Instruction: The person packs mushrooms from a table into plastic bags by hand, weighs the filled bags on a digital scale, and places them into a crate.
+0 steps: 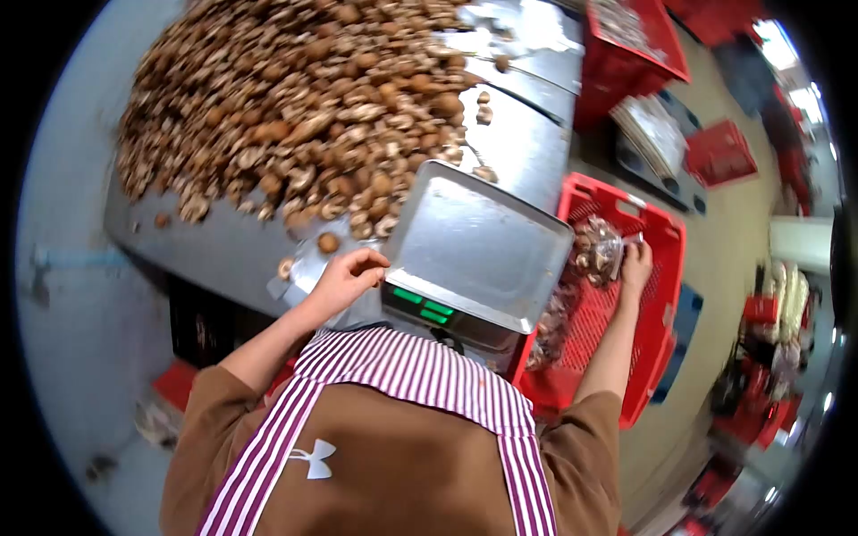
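My right hand [636, 266] grips the end of a clear plastic bag of mushrooms [597, 252], over the inside of a red crate [661, 330]. Other bagged mushrooms [550, 326] lie at the crate's near left side. A digital scale with a bare metal tray [478, 241] stands between my hands, its green digits lit. Beside the tray's left corner is my left hand [349, 281], fingers loosely bent and apart, holding nothing that I can see. Whether its fingertips touch the tray's rim I cannot tell. Clear plastic [308, 268] lies near that hand.
A large heap of brown mushrooms [304, 98] covers much of the metal table [514, 143], with a few loose ones near its edge. Further right stand another red crate [617, 80], stacked white packaging [648, 134] and a smaller red crate [722, 154].
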Motion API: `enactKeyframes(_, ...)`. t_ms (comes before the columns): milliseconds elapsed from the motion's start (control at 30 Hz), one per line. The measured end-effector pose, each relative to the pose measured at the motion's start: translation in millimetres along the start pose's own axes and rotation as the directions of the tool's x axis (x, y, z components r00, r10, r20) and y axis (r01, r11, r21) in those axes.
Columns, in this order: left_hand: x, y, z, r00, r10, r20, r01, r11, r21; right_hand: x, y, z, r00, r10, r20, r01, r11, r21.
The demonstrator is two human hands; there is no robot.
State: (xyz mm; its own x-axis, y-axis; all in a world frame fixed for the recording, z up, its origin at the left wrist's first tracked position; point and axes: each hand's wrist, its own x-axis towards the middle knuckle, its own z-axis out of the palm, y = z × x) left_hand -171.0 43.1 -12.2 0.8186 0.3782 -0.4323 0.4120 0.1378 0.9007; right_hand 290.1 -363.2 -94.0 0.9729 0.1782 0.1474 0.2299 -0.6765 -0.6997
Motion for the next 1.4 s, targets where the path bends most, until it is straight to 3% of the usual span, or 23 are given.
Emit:
enactKeyframes(33,-8,-20,-12,0.996,-0.035,-0.081,0.041,0.997,0.07,4,-10,10,0.994,-0.072,-0.083,0.077,0.995,0.068)
enactKeyframes(100,-30,-50,-34,0.97,0.03,-0.242,0.068,0.921,0.384,-1,-52,23,0.995,-0.079,-0.068,0.086,0.991,0.105)
enactKeyframes(167,-52,-62,-43,0.953,-0.102,-0.287,0.251,0.797,0.55,-22,-102,41,0.991,-0.133,-0.029,0.136,0.959,0.249)
enactKeyframes(200,-60,-69,-43,0.945,-0.108,-0.307,0.266,0.801,0.536,-34,-124,51,0.987,-0.159,0.016,0.145,0.933,0.329)
enactKeyframes(267,-73,-87,-38,0.949,0.08,-0.306,0.194,0.617,0.763,-72,-186,64,0.982,-0.142,0.124,0.063,0.869,0.491)
enactKeyframes(367,-66,-127,-35,0.959,0.112,-0.262,0.162,0.544,0.824,-126,-253,85,0.911,-0.343,0.23,0.203,0.857,0.474)
enactKeyframes(567,-59,-150,-41,0.913,0.215,-0.346,0.136,0.64,0.756,-233,-333,118,0.689,-0.488,0.536,0.19,0.835,0.516)
enactKeyframes(700,-72,-138,-52,0.853,0.292,-0.432,0.014,0.815,0.58,-295,-342,146,0.51,-0.585,0.631,0.211,0.796,0.568)
enactKeyframes(767,-80,-125,-55,0.813,0.329,-0.481,-0.036,0.852,0.522,-318,-355,152,0.47,-0.452,0.758,0.107,0.882,0.46)
enactKeyframes(867,-90,-100,-56,0.779,0.407,-0.477,-0.127,0.847,0.516,-342,-346,183,0.496,-0.553,0.67,0.347,0.833,0.431)
enactKeyframes(900,-93,-94,-56,0.778,0.405,-0.48,-0.125,0.849,0.514,-344,-354,185,0.493,-0.553,0.671,0.348,0.833,0.431)
enactKeyframes(967,-97,-87,-58,0.785,0.434,-0.443,-0.155,0.829,0.537,-349,-372,187,0.3,-0.157,0.941,-0.051,0.982,0.18)
enactKeyframes(1000,-96,-88,-60,0.772,0.485,-0.411,-0.188,0.792,0.581,-351,-372,196,0.211,-0.1,0.972,-0.188,0.972,0.14)
enactKeyframes(1033,-94,-90,-62,0.77,0.485,-0.415,-0.187,0.793,0.58,-354,-371,199,0.209,-0.101,0.973,-0.183,0.973,0.14)
enactKeyframes(1100,-89,-96,-66,0.783,0.543,-0.304,-0.277,0.741,0.611,-357,-375,199,0.229,-0.007,0.973,-0.369,0.925,0.093)
enactKeyframes(1167,-82,-100,-70,0.776,0.565,-0.279,-0.299,0.72,0.627,-358,-377,204,0.342,0.039,0.939,-0.347,0.934,0.087)
enactKeyframes(1233,-73,-107,-73,0.751,0.64,-0.162,-0.404,0.639,0.655,-354,-379,202,0.513,-0.076,0.855,0.124,0.992,0.014)
enactKeyframes(1300,-69,-115,-76,0.801,0.588,-0.111,-0.388,0.651,0.652,-357,-371,208,0.603,-0.144,0.785,0.206,0.978,0.021)
enactKeyframes(1367,-59,-123,-81,0.82,0.526,-0.225,-0.342,0.766,0.543,-358,-361,209,0.66,-0.402,0.634,0.309,0.915,0.259)
enactKeyframes(1400,-54,-131,-87,0.873,0.409,-0.267,-0.24,0.835,0.495,-354,-373,199,0.642,-0.353,0.681,0.239,0.936,0.26)
